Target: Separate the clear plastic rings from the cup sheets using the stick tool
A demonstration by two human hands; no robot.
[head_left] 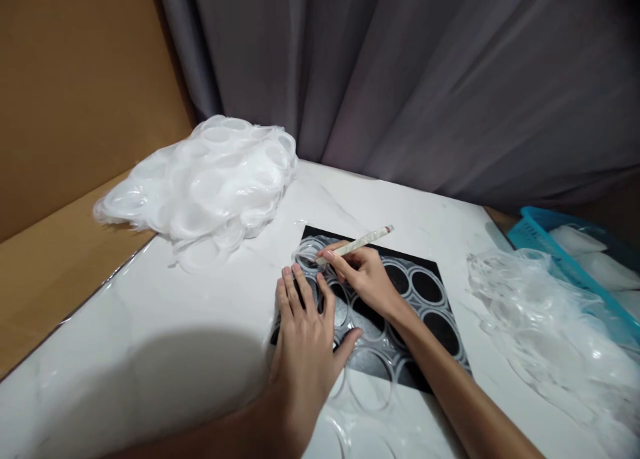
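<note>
My left hand (pixel 306 332) lies flat with spread fingers on a clear plastic sheet (pixel 395 345) marked with rows of round rings. Beneath that sheet is a black board (pixel 425 257), which shows dark through the circles. In a pinch, my right hand (pixel 367 275) holds a slim, pale pen-shaped tool (pixel 363 239), tilted with its far end up to the right. Its lower end meets a ring (pixel 310 253) at the board's upper left corner, just beyond my left fingertips. The tip is too small to make out.
A heap of translucent white round pieces (pixel 210 179) stands at the back left. Crumpled clear plastic (pixel 555 332) lies at the right, beside a blue basket (pixel 530 229) holding white packets. A brown panel (pixel 80 99) and grey curtain (pixel 375 79) bound the white table (pixel 165 305).
</note>
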